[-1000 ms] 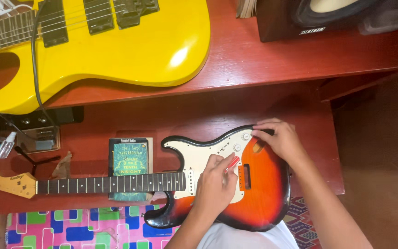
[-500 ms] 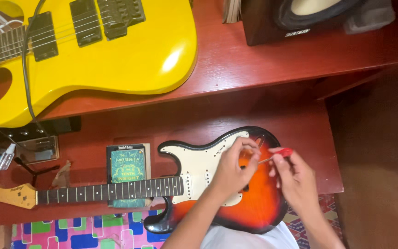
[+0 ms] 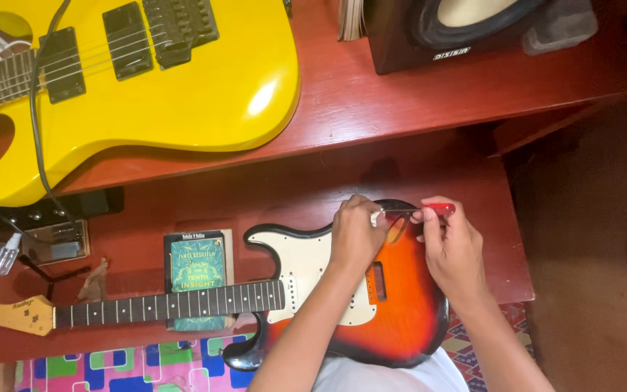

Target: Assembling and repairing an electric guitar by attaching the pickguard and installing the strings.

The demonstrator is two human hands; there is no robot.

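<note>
Head view: right hand [image 3: 453, 250] clamped its grip on a red screwdriver [image 3: 429, 210]; left hand [image 3: 355, 232] pinched the guitar [image 3: 400, 305].

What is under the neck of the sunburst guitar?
A green book lies under the sunburst guitar's neck, on the red table. The neck covers a strip of the book's lower part; its bottom edge shows below.

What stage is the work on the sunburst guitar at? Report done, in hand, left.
Done: the sunburst guitar lies flat on the red table, no strings visible on it. In hand: the right hand holds a red-handled screwdriver at the body's upper edge, and the left hand steadies there. Left: cannot tell from this view.
</note>
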